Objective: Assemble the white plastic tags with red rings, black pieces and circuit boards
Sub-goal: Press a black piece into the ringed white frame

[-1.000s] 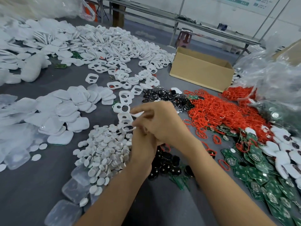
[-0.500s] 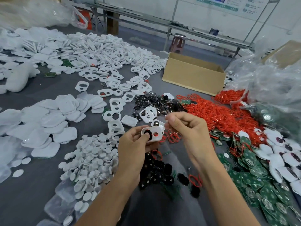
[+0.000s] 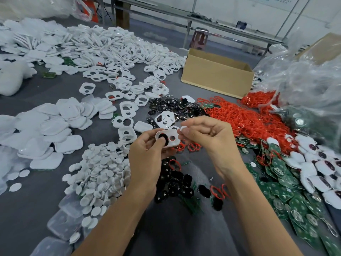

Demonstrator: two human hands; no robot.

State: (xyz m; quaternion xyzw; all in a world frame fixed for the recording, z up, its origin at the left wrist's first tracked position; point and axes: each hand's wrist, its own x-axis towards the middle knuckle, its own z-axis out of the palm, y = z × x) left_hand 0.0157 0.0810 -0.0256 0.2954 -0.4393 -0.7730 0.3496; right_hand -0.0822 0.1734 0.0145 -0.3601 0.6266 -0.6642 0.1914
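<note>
Nearest: black pieces [image 3: 175, 180] are lying heaped on the grey bench [image 3: 33, 209], between the forearms.

Left hand [image 3: 145, 154] is gripping one white tag [image 3: 175, 143] by its edges, raised above the bench, with the thumb pressing a black insert [image 3: 167, 142] into the larger hole.

Right hand [image 3: 208, 134], just beside the tag's right end, is pinching a small white disc [image 3: 183, 129].

Tag: judged light, stiff and smooth, and best taken by the rim.

Beyond: red rings [image 3: 245, 121] are sprawling, and a cardboard box [image 3: 215, 76] is standing farthest.
</note>
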